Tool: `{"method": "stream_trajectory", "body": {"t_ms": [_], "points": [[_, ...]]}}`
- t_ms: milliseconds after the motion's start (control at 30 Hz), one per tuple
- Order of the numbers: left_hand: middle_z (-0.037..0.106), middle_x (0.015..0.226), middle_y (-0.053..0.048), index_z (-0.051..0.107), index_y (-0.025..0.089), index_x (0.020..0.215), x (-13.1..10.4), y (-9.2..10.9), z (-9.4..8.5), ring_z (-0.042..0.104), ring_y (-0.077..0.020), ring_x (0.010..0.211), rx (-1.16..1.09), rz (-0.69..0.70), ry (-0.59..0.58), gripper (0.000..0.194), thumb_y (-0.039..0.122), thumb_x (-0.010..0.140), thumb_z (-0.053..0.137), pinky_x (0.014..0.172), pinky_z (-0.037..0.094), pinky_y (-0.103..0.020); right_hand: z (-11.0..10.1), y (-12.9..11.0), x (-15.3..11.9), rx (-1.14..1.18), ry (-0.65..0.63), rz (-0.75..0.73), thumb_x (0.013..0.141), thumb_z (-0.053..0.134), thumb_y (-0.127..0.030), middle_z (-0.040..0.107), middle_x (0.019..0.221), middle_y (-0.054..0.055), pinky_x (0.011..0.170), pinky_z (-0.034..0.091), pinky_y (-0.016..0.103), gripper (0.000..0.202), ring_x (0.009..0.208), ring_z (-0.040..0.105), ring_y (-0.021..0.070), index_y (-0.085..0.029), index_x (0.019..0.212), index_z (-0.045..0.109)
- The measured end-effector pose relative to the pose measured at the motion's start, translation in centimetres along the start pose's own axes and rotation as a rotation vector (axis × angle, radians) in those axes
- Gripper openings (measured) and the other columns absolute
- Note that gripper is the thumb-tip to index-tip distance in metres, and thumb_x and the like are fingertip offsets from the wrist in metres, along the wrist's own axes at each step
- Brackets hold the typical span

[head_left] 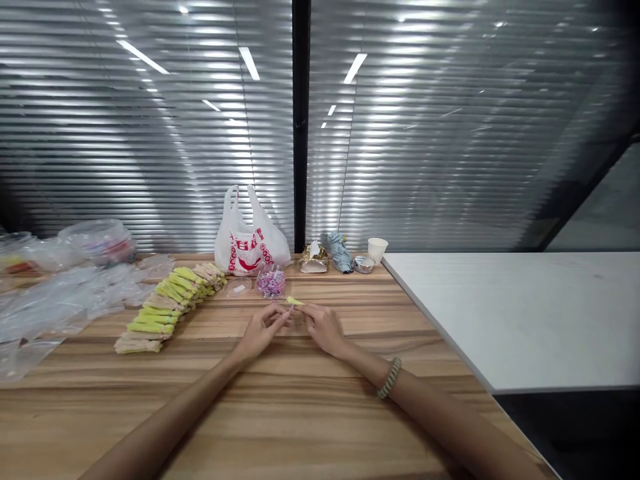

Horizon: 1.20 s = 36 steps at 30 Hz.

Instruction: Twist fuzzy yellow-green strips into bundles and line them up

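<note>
Both hands meet over the middle of the wooden table. My left hand [263, 329] has its fingers pinched on a small purple tie [291, 309]. My right hand [323, 325] is closed on a small yellow piece [294, 301], whose end sticks out past the fingertips. Just beyond the hands is a clear tub of pink and purple ties [271, 283], with a clear round lid [237, 287] to its left. A long row of yellow and beige bundles [167, 303] lies to the left of my left hand.
Clear plastic bags [75, 293] cover the table's left side. At the back stand a white carrier bag [250, 240], a gold tissue pack [314, 259], a blue-grey cloth item [340, 253], a tape roll [363, 265] and a paper cup [377, 249]. A white table [525, 313] adjoins on the right.
</note>
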<state>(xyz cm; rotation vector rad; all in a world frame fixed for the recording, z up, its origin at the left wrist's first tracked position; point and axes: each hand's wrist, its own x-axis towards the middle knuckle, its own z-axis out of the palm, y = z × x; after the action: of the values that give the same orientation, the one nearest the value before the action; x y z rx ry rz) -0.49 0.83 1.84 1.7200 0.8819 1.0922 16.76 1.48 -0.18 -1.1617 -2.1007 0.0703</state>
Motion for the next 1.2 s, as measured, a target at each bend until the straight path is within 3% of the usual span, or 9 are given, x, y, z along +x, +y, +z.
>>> {"method": "stream_trajectory", "body": {"t_ms": [200,367,500,800,933,1200], "points": [[0.057,0.075,-0.003,0.058,0.013,0.072,0.6,-0.6,-0.3,0.054,-0.0117,0.073,-0.605,-0.346,-0.046,0.009,0.022,0.073,0.057,0.058,0.045,-0.018,0.1,0.1,-0.1,-0.015,0.066,-0.089,0.076,0.044,-0.001,0.066,0.094,-0.001,0.070,0.042,0.023,0.036,0.081,0.059,0.0140,-0.024,0.099,0.060],[0.056,0.065,-0.001,0.060,0.012,0.069,0.7,-0.9,-0.6,0.052,-0.0073,0.058,-0.739,-0.521,-0.024,0.003,0.014,0.069,0.059,0.043,0.035,-0.014,0.4,0.4,-0.4,-0.087,0.142,-0.279,0.078,0.044,-0.003,0.063,0.103,0.003,0.071,0.040,0.025,0.032,0.086,0.058,0.0140,-0.020,0.099,0.060],[0.056,0.061,0.000,0.060,0.011,0.066,0.6,-0.8,-0.5,0.049,-0.0054,0.052,-0.738,-0.513,-0.010,0.004,0.015,0.067,0.061,0.038,0.029,-0.014,0.4,0.6,-0.3,-0.168,0.155,-0.452,0.081,0.044,-0.008,0.063,0.102,0.003,0.068,0.038,0.026,0.026,0.082,0.057,0.0141,-0.020,0.099,0.059],[0.054,0.059,0.002,0.059,0.012,0.070,0.6,-1.0,-0.2,0.049,-0.0046,0.051,-0.627,-0.437,0.077,0.012,0.021,0.063,0.065,0.036,0.022,-0.014,-0.5,1.5,0.3,-0.428,0.140,-0.663,0.087,0.043,-0.015,0.063,0.098,0.004,0.062,0.036,0.027,0.016,0.073,0.053,0.0130,-0.018,0.091,0.058],[0.055,0.062,0.001,0.057,0.012,0.069,0.7,-0.6,-0.3,0.048,-0.0042,0.048,-0.525,-0.410,0.103,0.019,0.025,0.060,0.067,0.034,0.018,-0.014,-0.4,1.8,0.4,-0.500,0.074,-0.720,0.088,0.041,-0.015,0.061,0.102,0.004,0.063,0.036,0.029,0.017,0.072,0.051,0.0132,-0.019,0.090,0.057],[0.048,0.045,0.005,0.053,0.015,0.064,0.7,-0.6,0.0,0.037,-0.0041,0.036,-0.242,-0.354,0.160,0.026,0.038,0.062,0.064,0.036,0.017,-0.016,-0.5,1.7,0.6,-0.560,-0.114,-0.704,0.089,0.035,-0.015,0.057,0.105,0.008,0.068,0.038,0.032,0.021,0.075,0.052,0.0143,-0.017,0.096,0.055]]}}
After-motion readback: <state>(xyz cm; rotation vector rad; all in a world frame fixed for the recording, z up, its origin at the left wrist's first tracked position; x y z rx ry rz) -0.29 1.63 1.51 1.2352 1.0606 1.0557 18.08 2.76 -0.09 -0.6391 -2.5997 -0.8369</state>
